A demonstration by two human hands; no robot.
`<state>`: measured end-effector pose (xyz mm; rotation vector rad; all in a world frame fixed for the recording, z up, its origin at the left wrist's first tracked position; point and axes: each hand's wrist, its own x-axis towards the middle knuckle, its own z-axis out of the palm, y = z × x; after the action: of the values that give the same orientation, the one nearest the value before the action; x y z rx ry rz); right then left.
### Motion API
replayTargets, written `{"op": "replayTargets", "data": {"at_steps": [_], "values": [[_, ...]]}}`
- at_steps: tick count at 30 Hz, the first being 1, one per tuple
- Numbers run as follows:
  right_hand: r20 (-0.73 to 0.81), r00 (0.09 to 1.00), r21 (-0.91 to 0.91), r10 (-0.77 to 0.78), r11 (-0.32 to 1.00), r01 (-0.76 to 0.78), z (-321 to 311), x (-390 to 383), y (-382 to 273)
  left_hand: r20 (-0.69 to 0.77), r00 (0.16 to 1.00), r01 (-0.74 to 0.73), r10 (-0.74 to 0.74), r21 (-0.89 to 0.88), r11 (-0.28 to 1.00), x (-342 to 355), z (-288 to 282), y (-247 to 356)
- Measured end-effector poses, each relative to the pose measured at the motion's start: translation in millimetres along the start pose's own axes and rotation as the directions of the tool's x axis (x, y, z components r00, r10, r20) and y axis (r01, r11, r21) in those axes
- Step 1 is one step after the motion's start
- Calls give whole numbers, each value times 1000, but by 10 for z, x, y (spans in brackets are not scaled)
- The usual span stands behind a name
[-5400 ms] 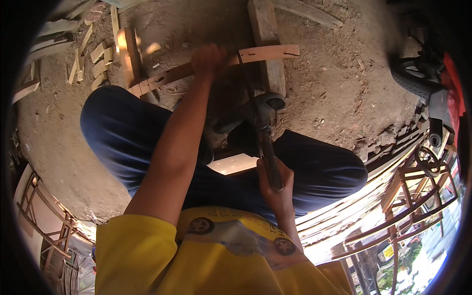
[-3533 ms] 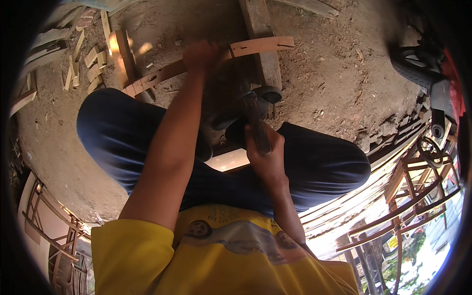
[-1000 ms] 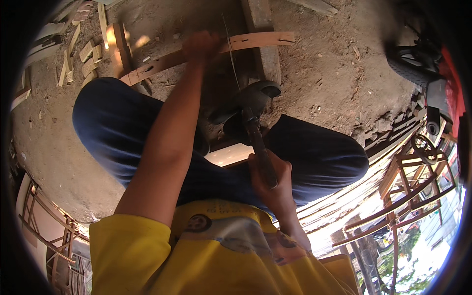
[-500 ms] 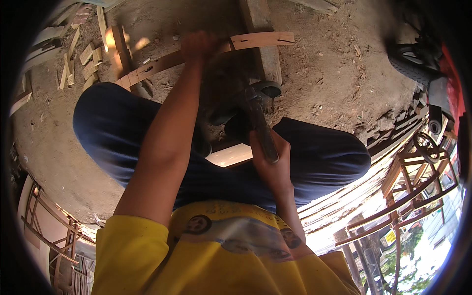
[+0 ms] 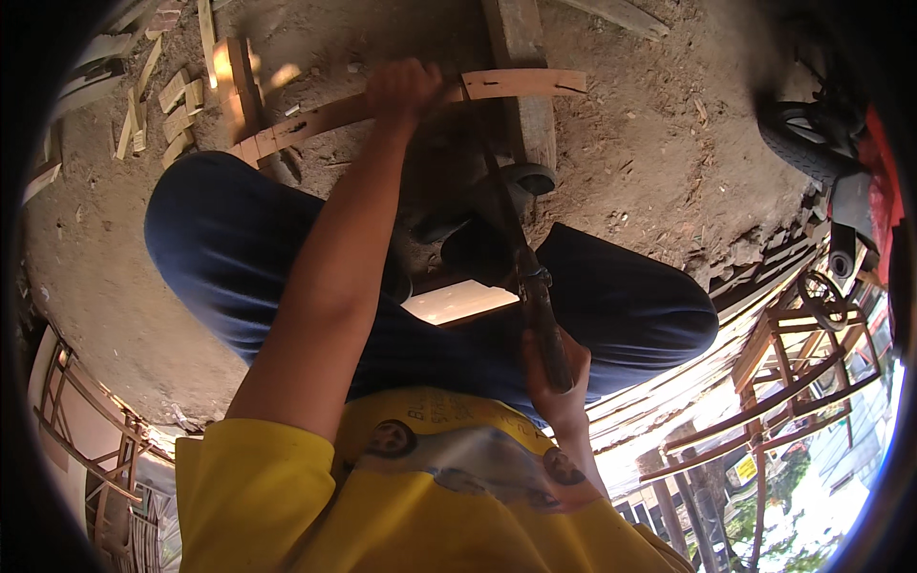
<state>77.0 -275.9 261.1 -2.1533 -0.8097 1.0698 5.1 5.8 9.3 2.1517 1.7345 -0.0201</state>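
Observation:
A curved strip of reddish wood (image 5: 525, 83) lies across a thick wooden beam (image 5: 532, 129) beyond my knees. My left hand (image 5: 406, 91) is closed round the strip near its middle, pressing it from above. My right hand (image 5: 559, 372) grips the dark handle of a narrow handsaw (image 5: 506, 205) close to my lap. The saw's long thin blade points away from me. Its far end meets the strip just right of my left hand, where a dark line crosses the wood. The fine edge of the blade is too dark to make out.
An upright wooden block (image 5: 239, 91) stands by the strip's left end. Several wood offcuts (image 5: 177, 110) lie on the dirt floor at the far left. A pale board (image 5: 461, 302) shows between my legs. At the right are a black tyre (image 5: 807, 143) and wooden frames (image 5: 793, 382).
My right hand has drawn the saw back toward my body and slightly right. My left hand stays on the strip; the whole view has shifted a little.

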Motion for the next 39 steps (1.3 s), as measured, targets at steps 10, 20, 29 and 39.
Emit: {"op": "replayTargets", "data": {"at_steps": [10, 20, 29, 39], "values": [[16, 1000, 7, 20, 1000, -20, 38, -42, -93, 45, 998, 44, -43, -8, 999, 15, 10, -11], [32, 998, 14, 57, 998, -57, 89, -15, -41, 55, 998, 42, -42, -4, 999, 57, 55, -63], [42, 999, 104, 19, 994, -24, 294, 339, -151, 187, 979, 97, -81, -78, 992, 52, -9, -11], [51, 998, 129, 45, 990, -51, 274, 499, -232, 160, 987, 35, -27, -46, 998, 60, 19, 19]]}}
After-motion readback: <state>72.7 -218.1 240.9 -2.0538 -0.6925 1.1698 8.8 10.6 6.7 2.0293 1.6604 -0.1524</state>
